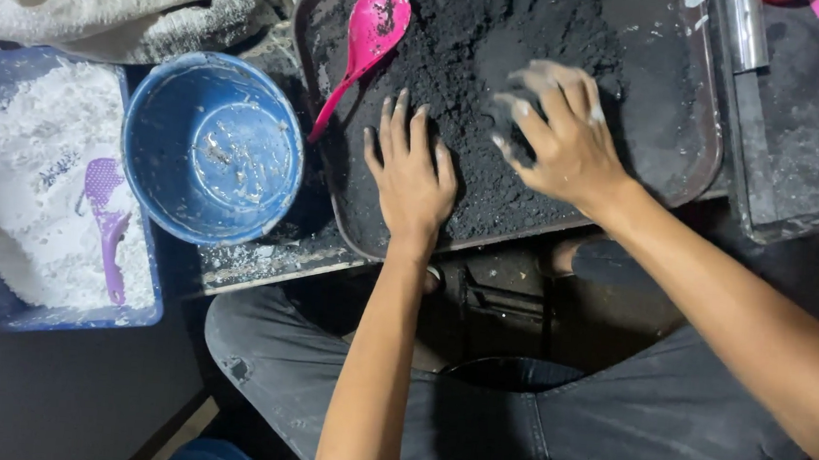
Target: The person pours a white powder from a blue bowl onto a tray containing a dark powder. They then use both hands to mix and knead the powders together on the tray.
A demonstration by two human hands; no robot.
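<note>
Head view: left hand [413, 177] lies flat, palm down, fingers [400, 124] spread and released, pressing on the black powder [499, 44] near the front edge of the dark tray [697, 173]. Right hand [560, 135] is just beside it, fingers [524, 108] curled into a loose claw, tips dusted grey, raking the powder; grasping nothing solid, maybe a pinch of powder, cannot tell. Powder fills most of the tray, heaped toward the back. Judging by look: fine, loose, dry, light, sticks to skin, no shape of its own, so best scooped with cupped fingers or the spoon, not pinched. Pink spoon [370, 40] lies in the tray's left part, bowl on the powder. Left of the tray: empty blue bowl [211, 149], then blue tub [0, 312] of white powder [21, 155] with a purple spoon [107, 223] in it.
</note>
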